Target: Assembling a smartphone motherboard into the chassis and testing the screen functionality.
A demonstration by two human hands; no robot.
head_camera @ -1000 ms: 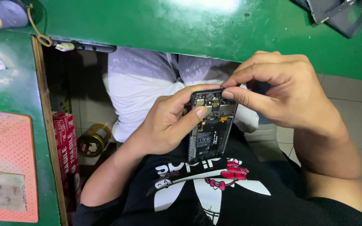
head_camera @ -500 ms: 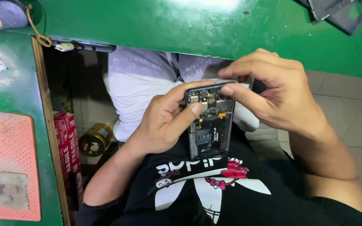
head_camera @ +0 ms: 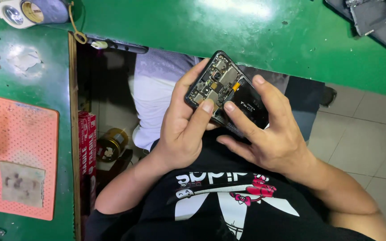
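Note:
I hold an opened black phone (head_camera: pixel 227 93) over my lap, its back cover off so the circuit board and camera parts show. My left hand (head_camera: pixel 184 129) cups it from the left, thumb tip pressing on the board. My right hand (head_camera: pixel 264 129) grips it from the right and below, the index finger lying along the phone's right edge and another fingertip resting on the board beside my left thumb. The phone is tilted, its top end pointing up and left toward the green bench edge (head_camera: pixel 246 44).
A green workbench wraps the top and left. An orange perforated mat (head_camera: pixel 16 151) lies at left with a grey pad on it. A tape roll (head_camera: pixel 32 11) sits top left, dismantled phone parts (head_camera: pixel 371 18) top right. Below the bench stand a red box (head_camera: pixel 87 143) and a round tin (head_camera: pixel 111 143).
The phone has turned from upright to tilted, and has risen toward the bench edge. My right hand moved from gripping the phone's top end to holding its right side and underside.

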